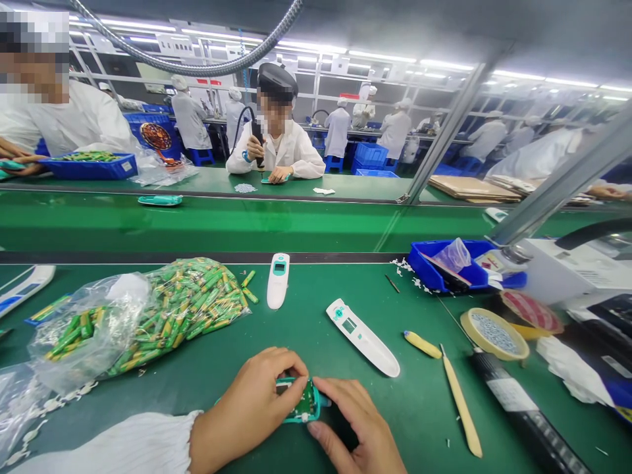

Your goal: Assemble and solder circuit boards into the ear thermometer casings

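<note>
No lettering is coming through legibly: a pale label (508,394) is wrapping the black cylindrical tool (540,424), while a red sign (349,96) and a white marked panel (175,44) are showing in the background, all too blurred to read.

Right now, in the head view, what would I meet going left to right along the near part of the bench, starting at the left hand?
Left hand, teal casing, right hand, pale-handled tool, black cylindrical tool.
</note>
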A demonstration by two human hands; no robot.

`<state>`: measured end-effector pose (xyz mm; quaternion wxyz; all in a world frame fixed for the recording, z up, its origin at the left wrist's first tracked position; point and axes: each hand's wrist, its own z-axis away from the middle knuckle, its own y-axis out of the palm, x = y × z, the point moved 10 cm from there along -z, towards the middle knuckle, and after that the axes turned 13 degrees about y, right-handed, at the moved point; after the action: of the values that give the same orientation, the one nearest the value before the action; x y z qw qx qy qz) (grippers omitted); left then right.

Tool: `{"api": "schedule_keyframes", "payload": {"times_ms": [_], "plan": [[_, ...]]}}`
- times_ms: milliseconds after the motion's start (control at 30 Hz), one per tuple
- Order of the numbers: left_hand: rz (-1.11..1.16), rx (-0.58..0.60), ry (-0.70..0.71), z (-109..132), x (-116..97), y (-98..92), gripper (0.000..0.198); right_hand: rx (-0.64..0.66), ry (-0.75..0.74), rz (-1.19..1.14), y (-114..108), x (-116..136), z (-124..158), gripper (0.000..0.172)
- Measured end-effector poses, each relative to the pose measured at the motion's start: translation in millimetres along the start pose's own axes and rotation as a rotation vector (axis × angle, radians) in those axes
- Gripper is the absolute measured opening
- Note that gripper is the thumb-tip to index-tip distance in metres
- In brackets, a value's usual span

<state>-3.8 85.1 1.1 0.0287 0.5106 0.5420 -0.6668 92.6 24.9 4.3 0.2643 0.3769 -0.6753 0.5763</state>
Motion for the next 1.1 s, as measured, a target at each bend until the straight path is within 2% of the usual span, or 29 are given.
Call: {"api": "schedule_keyframes", "payload": {"times_ms": [200,367,567,967,1100], "plan": [[0.015,-0.03,0.042,4,-5,0.5,0.012,-0.079,-0.039,0.149,-5,8,1,0.037],[0.011,-0.038,0.061,8,-8,0.6,0.011,-0.07,-0.016,0.2,-4,6,2,0.03],[-0.013,0.033,0.043,15,-12,2.7,0.024,-0.111,-0.061,0.203,-7,10,5,0.029],[-0.095,0.067,0.038,13,-11,8.7,0.023,-0.116,-0.077,0.255,-2,14,11,0.029],[-0.127,0.051,0.033,15,-11,8.1,0.024,-0.151,-0.094,0.322,-15,18,13,0.03]]}}
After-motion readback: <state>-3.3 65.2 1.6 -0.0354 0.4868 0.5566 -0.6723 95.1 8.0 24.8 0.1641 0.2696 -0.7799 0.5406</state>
